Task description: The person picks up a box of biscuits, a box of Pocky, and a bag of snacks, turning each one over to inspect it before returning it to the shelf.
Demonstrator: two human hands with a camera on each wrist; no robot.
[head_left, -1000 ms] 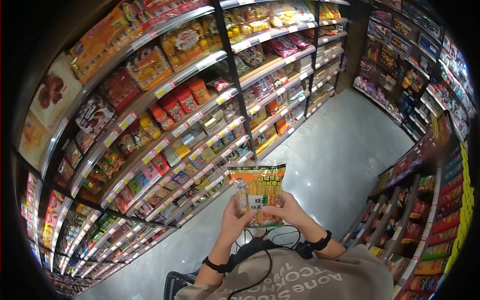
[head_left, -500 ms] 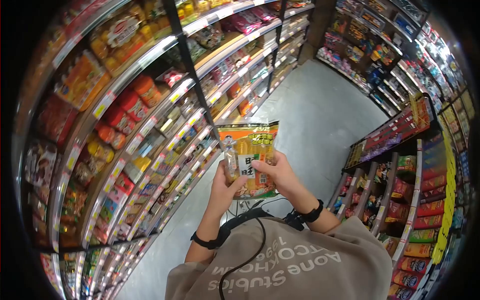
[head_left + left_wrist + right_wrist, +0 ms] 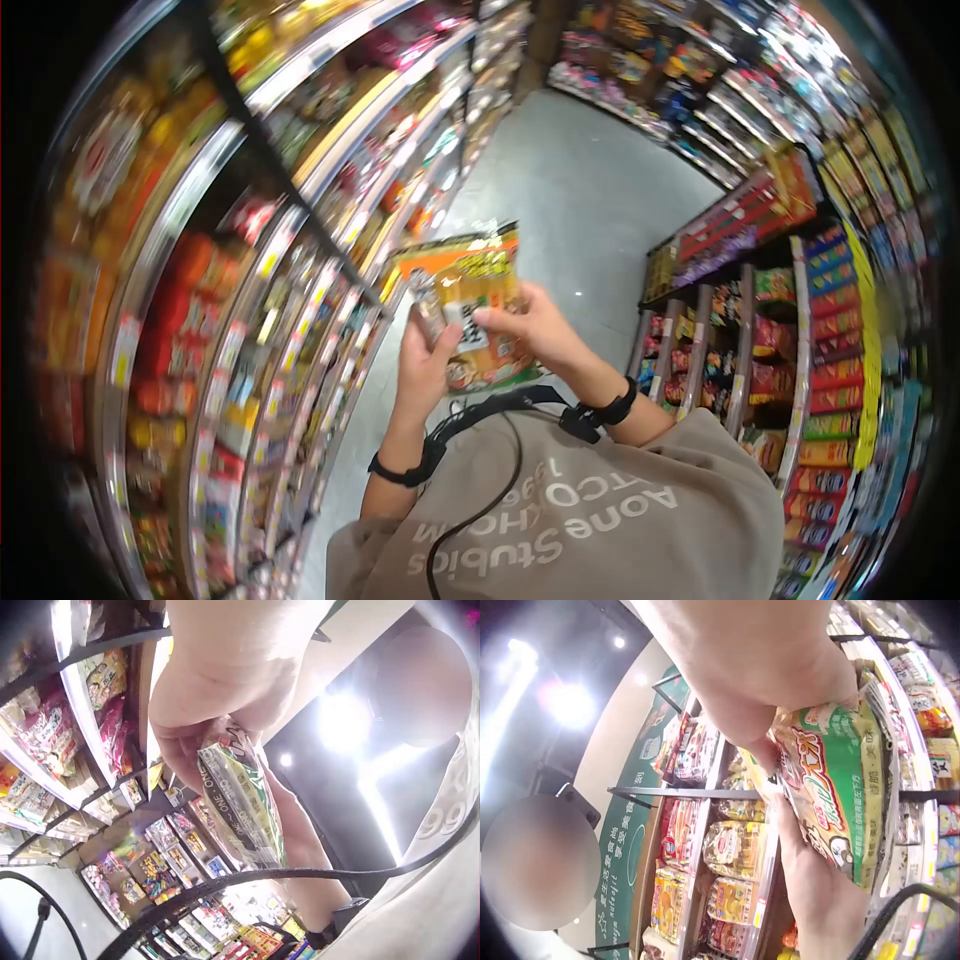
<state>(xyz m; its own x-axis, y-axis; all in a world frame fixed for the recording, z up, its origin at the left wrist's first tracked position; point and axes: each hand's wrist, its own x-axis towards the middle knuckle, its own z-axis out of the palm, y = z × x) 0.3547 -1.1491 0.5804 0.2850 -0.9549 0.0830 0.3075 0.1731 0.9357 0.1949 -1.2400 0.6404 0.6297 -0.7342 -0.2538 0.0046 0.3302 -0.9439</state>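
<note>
A shiny orange and yellow snack bag (image 3: pixel 490 350) is held up in front of the person's chest, over the aisle floor. The left hand (image 3: pixel 425 360) grips its left side with the thumb on the printed front. On the other side the right hand (image 3: pixel 545 330) grips it too, thumb reaching across the front. In the left wrist view the narrow end of the bag (image 3: pixel 244 802) shows beneath the left hand (image 3: pixel 225 682). The right wrist view shows the green panel of the bag (image 3: pixel 829 780) below the right hand (image 3: pixel 780 660).
Tall shelves of packaged snacks (image 3: pixel 200 290) run along the left. Lower racks (image 3: pixel 770 350) with bagged goods stand on the right. Grey floor (image 3: pixel 570 180) stretches ahead to another shelf (image 3: pixel 640 70). A black cable (image 3: pixel 480 500) hangs over the person's shirt.
The head view has turned, so the shelves have swung leftward and blurred. Both hands keep hold of the bag, which now sits farther left in the view and looks tilted.
</note>
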